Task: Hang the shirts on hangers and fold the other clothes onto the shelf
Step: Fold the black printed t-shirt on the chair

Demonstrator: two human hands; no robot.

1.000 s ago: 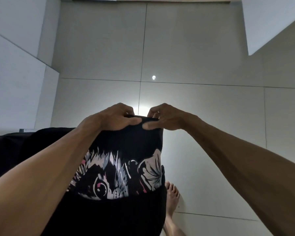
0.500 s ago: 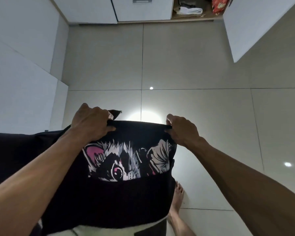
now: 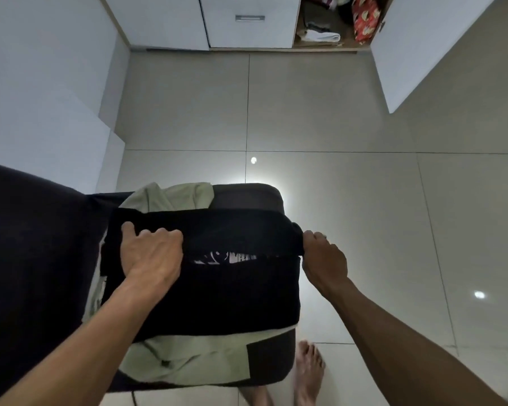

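left hand (image 3: pixel 151 254) fingers curled gripping black shirt (image 3: pixel 217 285) fold; right hand (image 3: pixel 323 259) pinching its far-right edge; green garment (image 3: pixel 188 361) under both hands

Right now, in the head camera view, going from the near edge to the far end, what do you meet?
Bare foot → pale green garment → black printed shirt → glossy tiled floor → open wardrobe shelf with folded clothes.

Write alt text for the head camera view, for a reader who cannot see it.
Seen from above, a person's left hand and right hand grip the folded top edge of a black printed shirt lying over a pale green garment on a dark stool. Beyond, an open cupboard holds clothes.
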